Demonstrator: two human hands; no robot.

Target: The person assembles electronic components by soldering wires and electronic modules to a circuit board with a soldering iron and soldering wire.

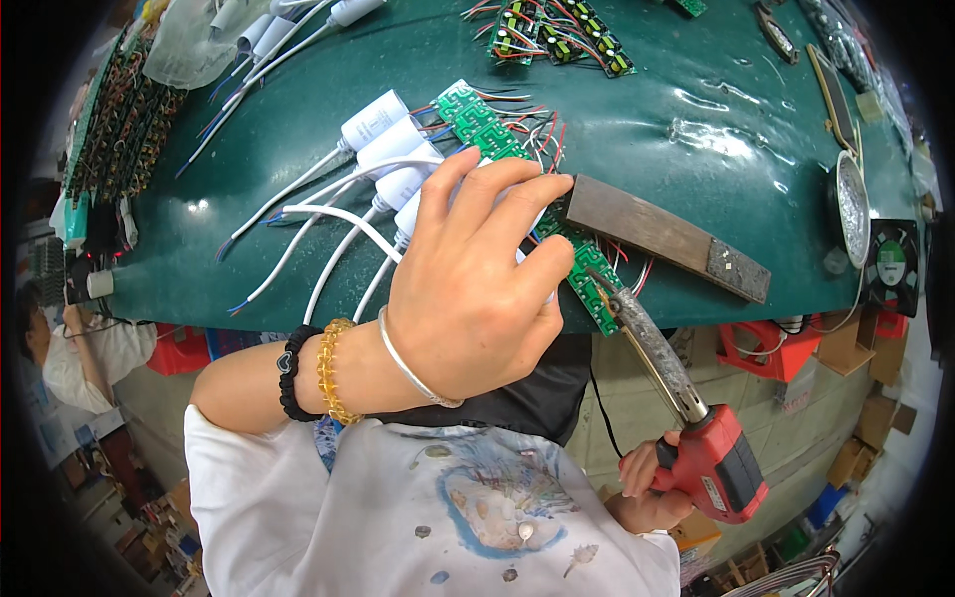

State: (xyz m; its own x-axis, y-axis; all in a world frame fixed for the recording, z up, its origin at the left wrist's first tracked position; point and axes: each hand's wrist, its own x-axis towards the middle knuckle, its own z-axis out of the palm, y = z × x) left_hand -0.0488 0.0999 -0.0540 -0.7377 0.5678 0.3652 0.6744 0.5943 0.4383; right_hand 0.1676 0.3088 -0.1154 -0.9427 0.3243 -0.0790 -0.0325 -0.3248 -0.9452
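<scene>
My left hand (477,269) reaches across from the left, its fingers bent over the row of white cylindrical housings (373,121) and the green circuit board strip (487,129). White parts show between the fingers; what the fingertips grip is hidden. In my right hand (652,488), low on the right, is a red and black soldering gun (711,463). Its tip points up at the strip's near end, close to my left thumb; contact is unclear. White cables with bare-ended wires trail left from the housings. A dark flat bar (667,239) lies against the strip's right side.
More white housings (269,40) lie at the far left, near stacked boards (124,129). Boards with yellow components (562,40) lie at the back. A round metal dish (853,209) and a small fan (892,264) stand right. A person (85,358) sits at left.
</scene>
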